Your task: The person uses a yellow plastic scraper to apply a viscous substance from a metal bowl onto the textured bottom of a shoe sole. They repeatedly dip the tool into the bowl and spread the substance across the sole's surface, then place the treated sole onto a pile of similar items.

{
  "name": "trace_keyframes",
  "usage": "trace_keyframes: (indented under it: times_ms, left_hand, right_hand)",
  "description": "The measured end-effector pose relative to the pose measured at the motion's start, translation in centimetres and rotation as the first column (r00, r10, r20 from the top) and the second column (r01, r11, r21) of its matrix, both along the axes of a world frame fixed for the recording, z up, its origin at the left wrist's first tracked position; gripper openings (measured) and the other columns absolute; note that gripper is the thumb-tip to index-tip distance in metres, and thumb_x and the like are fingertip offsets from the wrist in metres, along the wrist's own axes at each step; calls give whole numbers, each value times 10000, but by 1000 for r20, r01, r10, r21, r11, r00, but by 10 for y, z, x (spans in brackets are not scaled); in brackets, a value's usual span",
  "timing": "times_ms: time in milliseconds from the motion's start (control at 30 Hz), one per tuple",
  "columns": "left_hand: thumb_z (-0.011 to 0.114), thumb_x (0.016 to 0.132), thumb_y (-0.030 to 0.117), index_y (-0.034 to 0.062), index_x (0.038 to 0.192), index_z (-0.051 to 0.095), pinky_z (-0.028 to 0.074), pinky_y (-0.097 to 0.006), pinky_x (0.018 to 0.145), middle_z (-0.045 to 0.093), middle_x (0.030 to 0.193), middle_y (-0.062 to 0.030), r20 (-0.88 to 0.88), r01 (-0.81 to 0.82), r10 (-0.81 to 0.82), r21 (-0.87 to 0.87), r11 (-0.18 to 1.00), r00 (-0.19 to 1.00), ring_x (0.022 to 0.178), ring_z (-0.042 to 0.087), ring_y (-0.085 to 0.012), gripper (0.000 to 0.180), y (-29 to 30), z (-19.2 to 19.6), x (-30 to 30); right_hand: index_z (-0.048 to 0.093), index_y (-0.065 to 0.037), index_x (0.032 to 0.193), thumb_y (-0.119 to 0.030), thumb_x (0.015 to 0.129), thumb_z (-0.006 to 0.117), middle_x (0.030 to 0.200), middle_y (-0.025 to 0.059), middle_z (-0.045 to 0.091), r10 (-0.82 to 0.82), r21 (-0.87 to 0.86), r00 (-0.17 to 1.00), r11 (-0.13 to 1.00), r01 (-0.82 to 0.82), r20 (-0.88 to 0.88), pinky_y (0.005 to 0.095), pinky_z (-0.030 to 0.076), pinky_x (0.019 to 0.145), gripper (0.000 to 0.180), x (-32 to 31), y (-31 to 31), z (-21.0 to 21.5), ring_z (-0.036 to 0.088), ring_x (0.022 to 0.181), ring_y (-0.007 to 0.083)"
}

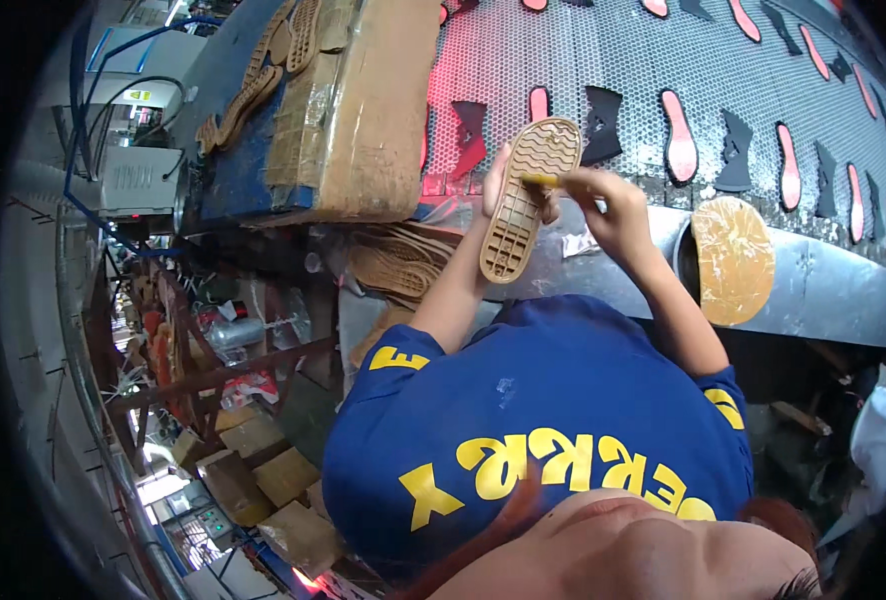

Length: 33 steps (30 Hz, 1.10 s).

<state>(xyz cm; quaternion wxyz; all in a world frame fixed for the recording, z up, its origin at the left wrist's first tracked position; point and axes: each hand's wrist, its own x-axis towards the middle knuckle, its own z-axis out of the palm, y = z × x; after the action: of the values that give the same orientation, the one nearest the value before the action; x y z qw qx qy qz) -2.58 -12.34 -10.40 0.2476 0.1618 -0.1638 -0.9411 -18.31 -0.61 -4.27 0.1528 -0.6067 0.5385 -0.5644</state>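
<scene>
My left hand [495, 182] holds a tan rubber shoe sole [525, 196] upright in front of me, tread side toward the camera, fingers wrapped behind its left edge. My right hand [608, 205] pinches a small yellow-handled tool [540, 180] and presses it against the sole's upper right edge. Both forearms rise from my blue shirt with yellow print. The tool's tip is hidden against the sole.
A perforated metal conveyor [563, 60] beyond my hands carries several pink insoles [679, 135] and dark cut pieces [734, 150]. A round tan disc [733, 260] is on the machine's metal front. A cardboard-covered block [363, 110] and stacked tan soles [263, 75] lie left. Boxes [263, 470] sit below left.
</scene>
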Motion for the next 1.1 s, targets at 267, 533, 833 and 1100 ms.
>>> trace_keyframes:
  times_ms: [267, 533, 833, 1100]
  left_hand:
    - [277, 917, 665, 87, 1450, 324, 587, -497, 599, 566, 1228, -277, -206, 37, -61, -115, 993, 977, 828, 672, -403, 788, -55, -83, -4]
    - [285, 889, 716, 73, 1357, 444, 518, -519, 756, 639, 1079, -184, 190, -341, 355, -103, 934, 915, 895, 640, -345, 811, -229, -77, -102]
    - [633, 837, 254, 45, 1292, 504, 417, -418, 979, 551, 1235, -223, 616, 566, 684, -747, 350, 390, 1141, 538, -348, 517, -71, -157, 2]
    - [679, 781, 419, 181, 1481, 276, 100, -713, 1050, 132, 1534, -260, 442, 676, 651, -127, 726, -617, 1396, 83, -506, 842, 77, -112, 196]
  right_hand:
    - [667, -37, 999, 99, 746, 631, 908, 137, 677, 235, 156, 962, 954, -256, 140, 320, 518, 716, 289, 17, 27, -8, 653, 773, 244]
    - [646, -3, 1032, -27, 894, 643, 972, 54, 654, -464, 214, 698, 882, 419, 546, 269, 481, 831, 140, -82, 45, -34, 618, 906, 138]
    - [632, -2, 1069, -51, 894, 649, 998, 69, 643, -375, 301, 698, 925, 233, 610, 278, 516, 793, 183, -68, 52, -69, 630, 897, 160]
    - [626, 0, 1068, -56, 905, 633, 1011, 73, 635, -344, 284, 775, 933, 220, 530, 278, 532, 742, 172, -57, 75, -77, 617, 896, 149]
